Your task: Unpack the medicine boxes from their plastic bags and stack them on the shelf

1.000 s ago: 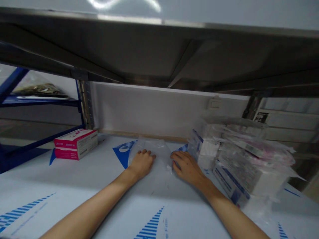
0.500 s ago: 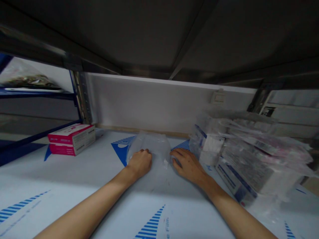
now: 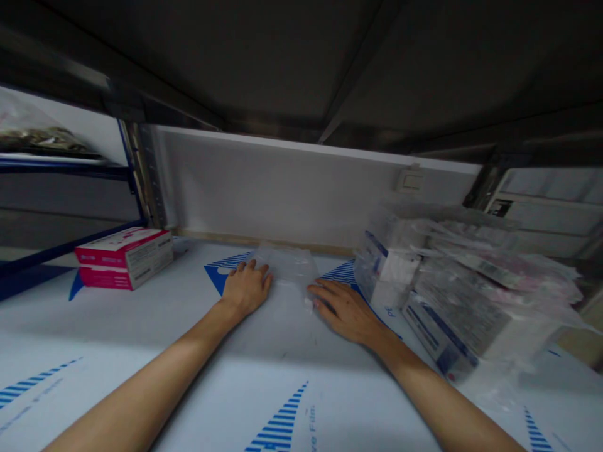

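A clear plastic bag lies flat on the white shelf surface with blue print, near the back wall. My left hand rests on the bag's left edge, fingers stretched out flat. My right hand lies at the bag's right front corner, fingers extended and pressing on the plastic. Both forearms reach in from the front under a dark upper shelf.
A stack of wrapped boxes in clear plastic fills the right side, close to my right hand. Two pink and white boxes sit at the left beside a blue rack post. The metal shelf above hangs low.
Both hands have slid farther back and left with the bag. My left hand went from curled on the plastic to flat. The view dipped under the upper shelf.
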The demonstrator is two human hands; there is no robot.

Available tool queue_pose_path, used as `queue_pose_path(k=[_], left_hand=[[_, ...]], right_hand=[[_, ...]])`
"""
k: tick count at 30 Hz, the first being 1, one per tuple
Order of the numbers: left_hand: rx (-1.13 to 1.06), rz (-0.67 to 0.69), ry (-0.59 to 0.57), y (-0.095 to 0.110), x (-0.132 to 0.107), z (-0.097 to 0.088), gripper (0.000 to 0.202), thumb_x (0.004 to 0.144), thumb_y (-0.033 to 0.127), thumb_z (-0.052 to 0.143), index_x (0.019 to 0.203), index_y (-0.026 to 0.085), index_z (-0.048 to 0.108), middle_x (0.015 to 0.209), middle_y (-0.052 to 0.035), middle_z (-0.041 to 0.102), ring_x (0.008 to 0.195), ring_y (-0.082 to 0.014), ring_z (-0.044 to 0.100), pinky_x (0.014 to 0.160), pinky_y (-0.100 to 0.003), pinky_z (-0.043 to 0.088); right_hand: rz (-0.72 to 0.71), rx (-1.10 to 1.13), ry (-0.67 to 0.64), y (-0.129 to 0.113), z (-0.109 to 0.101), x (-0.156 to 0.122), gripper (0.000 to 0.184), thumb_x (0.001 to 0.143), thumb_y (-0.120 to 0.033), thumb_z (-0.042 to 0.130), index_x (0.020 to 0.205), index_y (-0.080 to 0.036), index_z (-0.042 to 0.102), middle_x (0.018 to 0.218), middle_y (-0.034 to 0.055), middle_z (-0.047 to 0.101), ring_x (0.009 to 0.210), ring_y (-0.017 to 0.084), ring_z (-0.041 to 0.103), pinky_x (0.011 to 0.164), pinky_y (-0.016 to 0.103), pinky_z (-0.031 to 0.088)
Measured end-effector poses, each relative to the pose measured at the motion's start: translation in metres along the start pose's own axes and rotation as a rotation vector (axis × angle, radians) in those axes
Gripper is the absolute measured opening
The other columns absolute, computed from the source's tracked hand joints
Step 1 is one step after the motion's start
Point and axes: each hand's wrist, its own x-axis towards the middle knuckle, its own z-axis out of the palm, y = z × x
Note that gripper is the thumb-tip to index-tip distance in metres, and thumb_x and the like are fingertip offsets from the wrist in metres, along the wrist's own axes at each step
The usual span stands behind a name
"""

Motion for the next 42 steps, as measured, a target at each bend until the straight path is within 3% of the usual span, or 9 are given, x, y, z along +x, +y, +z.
queue_pose_path(k=[8, 12, 17, 22, 25, 28, 35, 38, 42], left_hand=[[-0.066, 0.424, 0.275, 0.04, -0.018, -0.009, 0.043, 0.104, 0.032, 0.037, 0.138, 0.018, 0.059, 0.139, -0.0149, 0.06, 0.13, -0.0337, 0.05, 0.107, -0.049, 0.044], [-0.168, 0.694, 0.39, 0.062, -0.035, -0.008, 0.042, 0.104, 0.029, 0.037, 0.141, 0.019, 0.054, 0.139, -0.015, 0.058, 0.127, -0.0317, 0.052, 0.106, -0.05, 0.045], [-0.184, 0.933, 0.341, 0.081, -0.055, -0.008, 0.041, 0.102, 0.028, 0.04, 0.138, 0.018, 0.056, 0.135, -0.0152, 0.061, 0.126, -0.0321, 0.054, 0.104, -0.049, 0.048], [-0.185, 0.984, 0.258, 0.09, -0.066, -0.003, 0.042, 0.101, 0.029, 0.044, 0.14, 0.019, 0.055, 0.139, -0.0152, 0.06, 0.127, -0.0326, 0.054, 0.106, -0.051, 0.046], [-0.179, 0.977, 0.234, 0.091, -0.066, -0.002, 0.042, 0.101, 0.029, 0.044, 0.14, 0.02, 0.054, 0.141, -0.0144, 0.058, 0.128, -0.0321, 0.053, 0.107, -0.05, 0.046], [-0.19, 0.957, 0.249, 0.089, -0.064, -0.004, 0.041, 0.101, 0.028, 0.043, 0.139, 0.02, 0.055, 0.14, -0.0144, 0.059, 0.129, -0.0319, 0.052, 0.107, -0.051, 0.046], [-0.253, 0.872, 0.37, 0.062, -0.038, -0.014, 0.039, 0.102, 0.025, 0.039, 0.132, 0.016, 0.06, 0.131, -0.0159, 0.064, 0.121, -0.0287, 0.057, 0.104, -0.046, 0.047], [-0.331, 0.723, 0.445, 0.038, -0.022, -0.017, 0.04, 0.102, 0.026, 0.036, 0.132, 0.016, 0.06, 0.127, -0.0152, 0.065, 0.117, -0.0276, 0.058, 0.103, -0.045, 0.047], [-0.392, 0.635, 0.502, 0.013, -0.011, -0.018, 0.04, 0.103, 0.027, 0.031, 0.125, 0.013, 0.062, 0.119, -0.015, 0.067, 0.11, -0.0261, 0.059, 0.099, -0.043, 0.048]], right_hand=[[0.018, -0.035, 0.19, -0.007, -0.038, 0.007, 0.034, 0.089, -0.011, 0.048, 0.113, -0.016, 0.072, 0.11, 0.0122, 0.077, 0.103, 0.026, 0.072, 0.096, 0.041, 0.055], [0.119, 0.004, 0.455, -0.024, -0.087, 0.001, 0.027, 0.093, -0.016, 0.049, 0.105, -0.016, 0.073, 0.1, 0.0091, 0.078, 0.092, 0.022, 0.073, 0.088, 0.034, 0.056], [0.233, -0.272, 0.677, -0.021, -0.169, -0.024, 0.023, 0.088, -0.027, 0.054, 0.096, -0.019, 0.074, 0.096, 0.01, 0.078, 0.09, 0.027, 0.073, 0.084, 0.041, 0.057], [0.665, -0.612, 0.464, 0.023, -0.211, -0.056, 0.047, 0.091, -0.057, 0.051, 0.108, -0.021, 0.076, 0.096, 0.015, 0.078, 0.091, 0.036, 0.072, 0.079, 0.051, 0.055], [0.711, -0.583, 0.368, 0.046, -0.211, -0.069, 0.049, 0.092, -0.058, 0.049, 0.108, -0.019, 0.075, 0.088, 0.0146, 0.078, 0.083, 0.033, 0.074, 0.075, 0.046, 0.056], [0.633, -0.53, 0.472, 0.053, -0.209, -0.074, 0.037, 0.089, -0.045, 0.057, 0.104, -0.017, 0.075, 0.085, 0.0137, 0.077, 0.082, 0.033, 0.073, 0.075, 0.044, 0.055], [0.084, -0.483, 0.855, 0.003, -0.206, -0.047, 0.019, 0.092, -0.032, 0.059, 0.095, -0.019, 0.072, 0.089, 0.0096, 0.075, 0.087, 0.027, 0.068, 0.08, 0.041, 0.053], [-0.141, -0.253, 0.73, -0.018, -0.181, -0.026, 0.014, 0.094, -0.027, 0.058, 0.098, -0.019, 0.07, 0.09, 0.0074, 0.074, 0.089, 0.023, 0.067, 0.083, 0.038, 0.052], [-0.26, 0.1, 0.369, -0.023, -0.122, -0.002, 0.014, 0.094, -0.022, 0.058, 0.103, -0.02, 0.069, 0.096, 0.0067, 0.073, 0.094, 0.021, 0.065, 0.085, 0.035, 0.052]])
